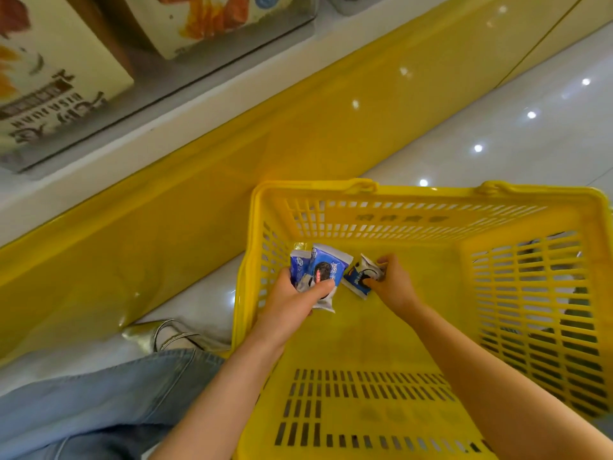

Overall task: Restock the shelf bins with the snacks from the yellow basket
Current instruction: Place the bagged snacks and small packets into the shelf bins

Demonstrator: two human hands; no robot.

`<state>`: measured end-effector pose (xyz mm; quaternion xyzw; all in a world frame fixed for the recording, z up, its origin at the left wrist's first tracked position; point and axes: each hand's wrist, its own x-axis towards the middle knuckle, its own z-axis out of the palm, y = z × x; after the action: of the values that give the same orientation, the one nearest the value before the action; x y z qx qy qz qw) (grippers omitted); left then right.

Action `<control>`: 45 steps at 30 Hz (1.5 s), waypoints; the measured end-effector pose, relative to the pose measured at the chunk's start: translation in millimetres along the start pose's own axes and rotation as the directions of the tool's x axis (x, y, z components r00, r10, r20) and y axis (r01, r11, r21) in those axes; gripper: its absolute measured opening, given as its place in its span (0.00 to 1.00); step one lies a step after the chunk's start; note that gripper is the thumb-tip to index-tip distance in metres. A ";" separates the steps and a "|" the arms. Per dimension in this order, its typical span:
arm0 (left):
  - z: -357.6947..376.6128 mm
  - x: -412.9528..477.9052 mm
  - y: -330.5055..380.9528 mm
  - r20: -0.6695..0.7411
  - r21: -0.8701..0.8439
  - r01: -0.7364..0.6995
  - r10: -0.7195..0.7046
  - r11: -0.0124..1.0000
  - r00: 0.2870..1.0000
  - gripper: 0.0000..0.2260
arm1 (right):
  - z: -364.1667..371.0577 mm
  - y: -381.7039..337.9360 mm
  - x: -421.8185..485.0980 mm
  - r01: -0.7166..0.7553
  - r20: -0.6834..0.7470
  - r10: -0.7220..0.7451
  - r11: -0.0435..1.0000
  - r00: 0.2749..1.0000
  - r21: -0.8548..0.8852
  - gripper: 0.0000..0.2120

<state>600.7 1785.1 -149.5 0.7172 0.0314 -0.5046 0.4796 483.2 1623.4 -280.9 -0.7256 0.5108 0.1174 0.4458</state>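
Grips two blue-and-white snack packets [326, 270] in the left hand [292, 298], wrapped round them, by the far-left corner of the yellow basket [431, 190]. Pinches a third packet [358, 280] with the right hand [394, 287], just beside the others, low inside the basket.

A glossy pale tiled floor [517, 144] runs across the upper right, dotted with small bright reflections of lights [478, 148]. A shiny yellow plinth [199, 210] crosses the view on a diagonal, from the lower left up to the upper right. A white ledge [166, 117] lies along its upper edge. Above the ledge stands a large cream carton [49, 78] with dark lettering and orange artwork, and a second cream carton [205, 24] with an orange picture stands just to its right. At the lower left is a light blue denim trouser leg [99, 403], with a pointed metallic shoe [169, 336] on the floor beyond it, close to the plinth.
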 end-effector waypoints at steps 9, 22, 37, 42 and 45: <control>-4.9 -35.6 -2.6 0.047 0.087 -0.165 0.161 0.982 0.986 0.15 | -33.4 -39.6 -50.5 -0.027 0.131 0.000 0.978 0.991 0.207 0.17; -62.0 -102.8 25.7 0.061 -0.046 -0.308 0.310 0.950 0.949 0.07 | -68.5 -138.6 -170.0 -0.141 0.428 -0.198 0.754 0.882 0.641 0.07; -197.0 -179.8 61.8 0.007 -0.002 -0.606 0.606 0.795 0.795 0.19 | -71.6 -274.5 -262.6 0.545 0.179 -0.603 0.788 0.777 0.288 0.07; -238.3 -199.9 66.2 -0.168 -0.077 -0.691 0.674 0.719 0.720 0.17 | -56.6 -353.2 -282.9 0.754 0.146 -0.764 0.645 0.629 0.123 0.06; -254.6 -207.9 63.2 -0.324 -0.184 -0.716 0.646 0.674 0.691 0.19 | -41.4 -401.2 -292.8 0.831 0.106 -0.835 0.549 0.540 0.092 0.05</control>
<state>709.1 2025.6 56.5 0.6495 -0.1093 -0.1896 0.7281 678.9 1810.4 137.5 -0.8642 0.0751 -0.0664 0.4931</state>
